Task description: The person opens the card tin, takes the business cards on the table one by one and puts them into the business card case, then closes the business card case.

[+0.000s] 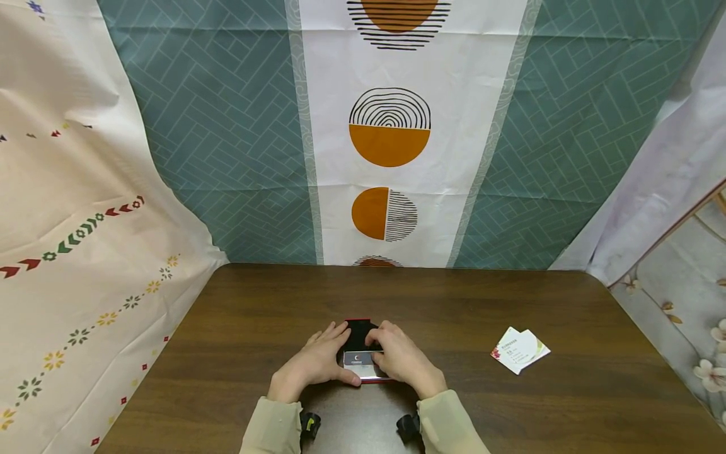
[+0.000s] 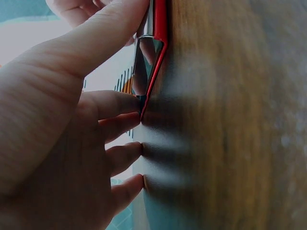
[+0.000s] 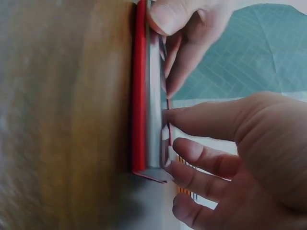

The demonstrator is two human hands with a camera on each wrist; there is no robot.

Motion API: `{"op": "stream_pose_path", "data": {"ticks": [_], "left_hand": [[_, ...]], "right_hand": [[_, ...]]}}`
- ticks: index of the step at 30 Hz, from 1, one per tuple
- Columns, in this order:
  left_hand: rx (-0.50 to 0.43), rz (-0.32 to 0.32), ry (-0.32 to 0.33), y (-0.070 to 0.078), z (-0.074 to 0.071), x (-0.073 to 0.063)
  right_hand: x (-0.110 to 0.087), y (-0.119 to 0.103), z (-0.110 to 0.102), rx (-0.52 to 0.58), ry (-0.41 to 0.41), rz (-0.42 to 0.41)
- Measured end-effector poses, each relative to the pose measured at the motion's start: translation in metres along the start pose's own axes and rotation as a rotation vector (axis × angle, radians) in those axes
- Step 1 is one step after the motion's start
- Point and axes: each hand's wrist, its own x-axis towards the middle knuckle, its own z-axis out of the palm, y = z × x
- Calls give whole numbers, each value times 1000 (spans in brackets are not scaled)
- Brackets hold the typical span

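A red-edged card case [image 1: 361, 381] with a black inside lies opened out on the table in front of me. A business card [image 1: 357, 359] with a dark band and pale lower part sits in its near, metal-edged half. My left hand [image 1: 320, 361] is spread along the case's left side, thumb [image 2: 115, 24] over the near corner and other fingertips down by the lid and table. My right hand [image 1: 401, 357] reaches in from the right with curled fingers. Its thumb and index finger pinch at the card's upper right part, which they partly hide.
Two overlapping white business cards [image 1: 518, 350] with a floral corner lie on the brown wooden table [image 1: 255, 302] to the right. Patterned cloths [image 1: 238, 126] hang behind the table and at both sides.
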Motion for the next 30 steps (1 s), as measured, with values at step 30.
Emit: {"op": "stream_pose_path", "data": {"ticks": [30], "left_hand": [[14,16,9,-1,0,-1]], "right_hand": [[-60,108,-99,103,222,285]]}}
